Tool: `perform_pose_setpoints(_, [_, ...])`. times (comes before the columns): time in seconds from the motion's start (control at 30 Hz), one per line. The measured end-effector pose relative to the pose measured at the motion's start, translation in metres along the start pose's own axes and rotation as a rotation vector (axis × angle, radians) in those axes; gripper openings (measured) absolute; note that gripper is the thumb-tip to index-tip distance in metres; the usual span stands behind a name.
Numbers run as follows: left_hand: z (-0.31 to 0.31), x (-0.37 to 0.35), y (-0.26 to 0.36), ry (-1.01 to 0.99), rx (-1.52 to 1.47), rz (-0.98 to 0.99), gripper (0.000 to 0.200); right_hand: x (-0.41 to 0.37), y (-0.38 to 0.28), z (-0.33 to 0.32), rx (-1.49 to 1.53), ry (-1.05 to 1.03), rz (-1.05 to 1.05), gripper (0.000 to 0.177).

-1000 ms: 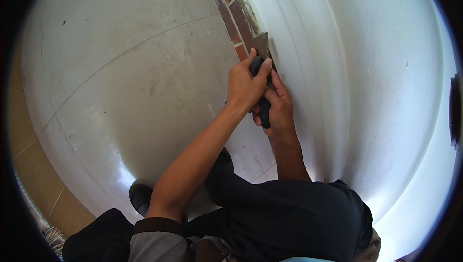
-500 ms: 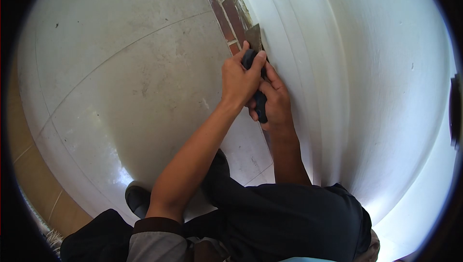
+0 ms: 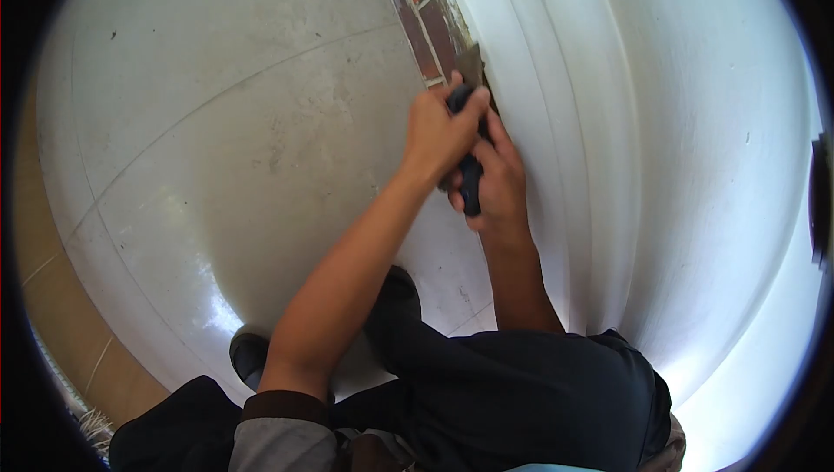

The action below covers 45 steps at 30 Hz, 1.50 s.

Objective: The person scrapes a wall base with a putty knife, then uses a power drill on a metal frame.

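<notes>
Guiding, apparently, a scraper at the brick edging: blade toward 12 o'clock, white wall at 3. Left hand, fingers clamped on scraper; right hand, on dark handle toward 6. Steady pressure seems called for.

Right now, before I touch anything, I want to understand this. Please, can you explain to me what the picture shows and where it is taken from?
There is no robot here. A person wears one camera on the head, looking forward and down. The left hand and right hand are bare. The left hand holds a scraper, its blade at the seam between the brick strip and the white wall. The right hand, just below, closes around a black grip; I cannot tell whether it belongs to the same tool. To the left lies the pale floor, with the person's dark shoes on it.
</notes>
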<state>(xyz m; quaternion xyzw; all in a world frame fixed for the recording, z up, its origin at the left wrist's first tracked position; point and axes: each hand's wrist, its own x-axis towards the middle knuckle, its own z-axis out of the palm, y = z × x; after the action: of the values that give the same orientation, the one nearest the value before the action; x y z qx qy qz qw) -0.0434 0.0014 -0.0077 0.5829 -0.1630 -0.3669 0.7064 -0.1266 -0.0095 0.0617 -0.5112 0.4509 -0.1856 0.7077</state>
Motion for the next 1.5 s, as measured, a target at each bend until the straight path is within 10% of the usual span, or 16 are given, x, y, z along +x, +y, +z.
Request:
perform_pose_setpoints(0.13, [-0.012,0.006,0.019,-0.081,-0.032,-0.183,0.041,0.007,-0.001,0.005,-0.013,-0.009,-0.024,0.053])
perform_pose_setpoints(0.27, [-0.006,0.006,0.003,0.038,0.049,0.070,0.041,0.003,-0.002,0.015,0.030,-0.012,-0.033,0.052])
perform_pose_setpoints(0.4, [-0.020,0.022,0.040,-0.117,0.000,-0.280,0.040,0.020,-0.014,0.018,0.035,-0.017,-0.028,0.052])
perform_pose_setpoints(0.57, [-0.006,0.018,0.001,0.021,0.067,0.050,0.040,0.009,-0.009,0.024,0.053,0.001,-0.036,0.051])
perform_pose_setpoints(0.67, [-0.027,0.029,0.039,-0.119,0.002,-0.341,0.041,0.016,-0.013,0.028,-0.013,0.041,0.003,0.051])
perform_pose_setpoints(0.77, [-0.009,0.031,-0.014,0.037,0.035,0.059,0.041,0.018,-0.005,0.024,0.009,0.003,-0.027,0.051])
perform_pose_setpoints(0.87, [-0.013,0.031,-0.005,0.033,0.037,0.063,0.042,0.016,-0.003,0.023,0.015,0.001,-0.015,0.051])
perform_pose_setpoints(0.93, [-0.026,0.032,0.028,-0.103,-0.003,-0.327,0.045,0.027,-0.002,0.021,0.006,-0.017,0.003,0.051])
perform_pose_setpoints(1.5, [-0.016,0.028,0.007,0.107,0.162,-0.095,0.049,0.045,0.008,-0.005,0.109,-0.143,0.086,0.050])
